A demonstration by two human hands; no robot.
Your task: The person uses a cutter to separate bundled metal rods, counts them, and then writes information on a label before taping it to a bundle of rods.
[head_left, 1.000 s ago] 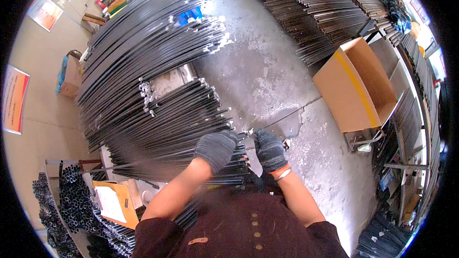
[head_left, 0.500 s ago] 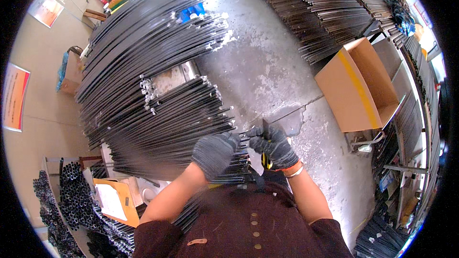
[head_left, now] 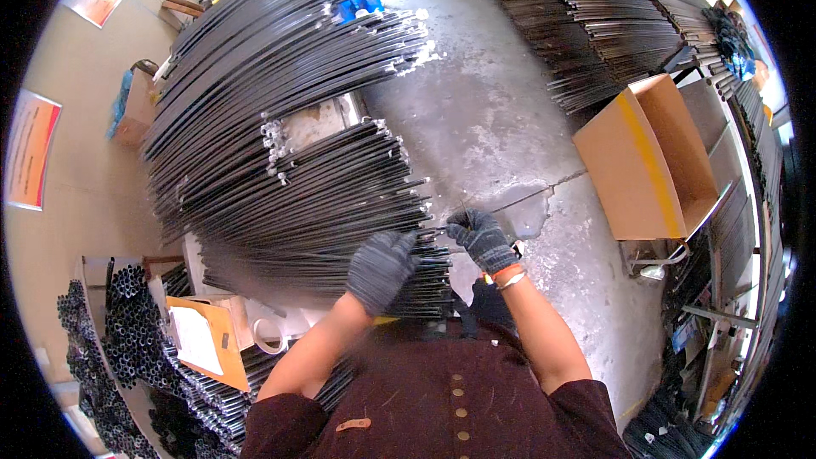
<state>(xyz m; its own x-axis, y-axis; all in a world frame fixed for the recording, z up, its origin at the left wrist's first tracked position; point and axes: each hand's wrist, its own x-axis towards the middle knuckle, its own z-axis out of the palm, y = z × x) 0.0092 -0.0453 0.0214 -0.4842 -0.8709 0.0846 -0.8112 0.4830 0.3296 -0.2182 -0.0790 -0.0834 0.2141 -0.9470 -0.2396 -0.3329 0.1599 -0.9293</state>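
Both my hands wear dark grey knitted gloves. My left hand [head_left: 381, 270], a little smeared by motion, is closed over the near ends of a wide layer of thin black rods [head_left: 323, 204]. One black rod [head_left: 432, 230] runs out from it towards my right hand [head_left: 481, 242]. The right fingers are pinched together at that rod's tip, beyond the ends of the other rods. A very thin dark sliver shows above these fingers; what they hold is too small to make out. An orange band and a pale band circle my right wrist.
A metal box [head_left: 319, 123] and a blue object [head_left: 359, 6] lie among the rods. On the right, an open cardboard box [head_left: 637, 161] stands beside racks of dark tubes [head_left: 612, 13]. Bundled tubes [head_left: 136, 314] and an orange clipboard [head_left: 208, 340] are at lower left.
My right hand has turned, and its fingers now pinch nearer the rod's tip. The yellow and black object under it has gone from sight. My left hand stays over the rods; the view has shifted slightly.
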